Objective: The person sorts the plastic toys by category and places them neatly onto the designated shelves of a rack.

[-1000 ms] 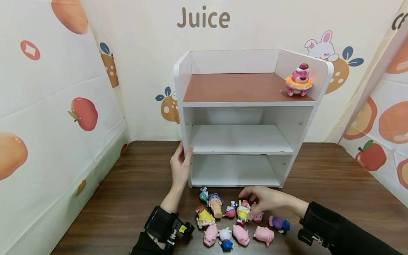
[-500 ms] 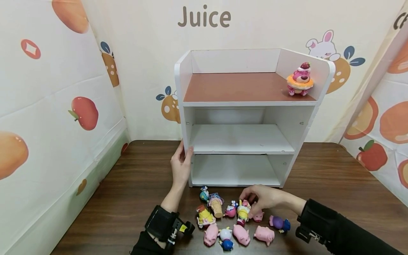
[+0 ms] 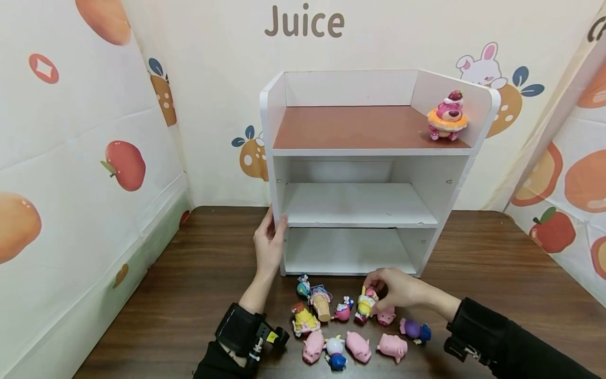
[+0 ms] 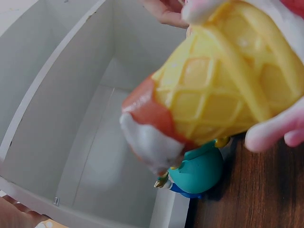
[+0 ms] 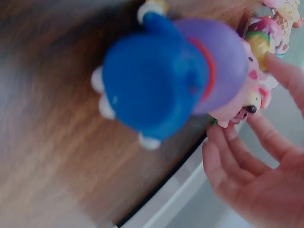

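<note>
In the head view my left hand (image 3: 268,245) grips the left side panel of the white shelf unit (image 3: 272,200), thumb at its front edge. My right hand (image 3: 395,288) pinches a small toy figurine (image 3: 365,306) with a yellow body and pink head, low over the table in front of the shelf. A pink pig figure (image 3: 385,316) lies under that hand, partly covered. In the right wrist view my thumb and fingers (image 5: 283,76) are around the figurine (image 5: 260,45), which is partly hidden behind a purple and blue figure (image 5: 156,78).
Several more figures lie on the wooden table (image 3: 203,295), among them pink pigs (image 3: 358,347), an ice-cream cone figure (image 3: 321,305) and a yellow-dressed figure (image 3: 305,320). A pink bear figure (image 3: 448,118) stands on the brown top shelf (image 3: 350,129) at the right.
My right hand has shifted slightly toward the shelf, and the yellow and pink figurine has moved with it. The left hand stays on the shelf panel.
</note>
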A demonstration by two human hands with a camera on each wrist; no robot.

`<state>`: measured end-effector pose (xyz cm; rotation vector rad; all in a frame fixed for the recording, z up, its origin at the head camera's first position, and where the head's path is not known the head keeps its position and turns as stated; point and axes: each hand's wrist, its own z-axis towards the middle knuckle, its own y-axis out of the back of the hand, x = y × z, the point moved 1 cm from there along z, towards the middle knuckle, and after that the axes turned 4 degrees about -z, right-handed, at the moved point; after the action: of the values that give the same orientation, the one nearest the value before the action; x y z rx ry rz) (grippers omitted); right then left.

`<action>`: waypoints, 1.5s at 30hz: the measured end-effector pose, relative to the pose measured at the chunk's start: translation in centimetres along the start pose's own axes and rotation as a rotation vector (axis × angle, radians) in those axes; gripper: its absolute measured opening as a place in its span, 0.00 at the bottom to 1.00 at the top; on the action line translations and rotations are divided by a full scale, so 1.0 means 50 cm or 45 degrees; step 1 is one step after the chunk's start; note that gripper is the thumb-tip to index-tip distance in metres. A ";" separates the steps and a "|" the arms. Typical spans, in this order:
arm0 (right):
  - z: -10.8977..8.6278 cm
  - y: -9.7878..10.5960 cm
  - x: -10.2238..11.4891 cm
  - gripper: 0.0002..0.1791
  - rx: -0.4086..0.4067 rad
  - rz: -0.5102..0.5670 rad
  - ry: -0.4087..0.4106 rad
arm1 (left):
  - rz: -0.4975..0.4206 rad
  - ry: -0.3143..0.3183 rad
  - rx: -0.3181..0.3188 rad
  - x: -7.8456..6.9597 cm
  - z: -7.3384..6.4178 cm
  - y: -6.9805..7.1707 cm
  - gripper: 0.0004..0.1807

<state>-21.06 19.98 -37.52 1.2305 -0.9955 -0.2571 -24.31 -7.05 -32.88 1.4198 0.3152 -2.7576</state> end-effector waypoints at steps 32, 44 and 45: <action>-0.006 -0.027 0.071 0.24 -0.547 -0.966 0.226 | 0.008 -0.009 -0.001 0.000 0.001 0.001 0.23; -0.014 -0.029 0.073 0.23 -0.539 -0.884 0.242 | 0.001 -0.039 -0.008 0.045 0.008 0.006 0.23; -0.014 -0.028 0.073 0.23 -0.533 -0.861 0.232 | -0.001 -0.043 -0.010 0.052 0.009 0.007 0.23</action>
<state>-17.98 17.58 -36.93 1.1390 -0.3126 -0.8220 -26.16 -7.30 -34.80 1.3705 0.3252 -2.7745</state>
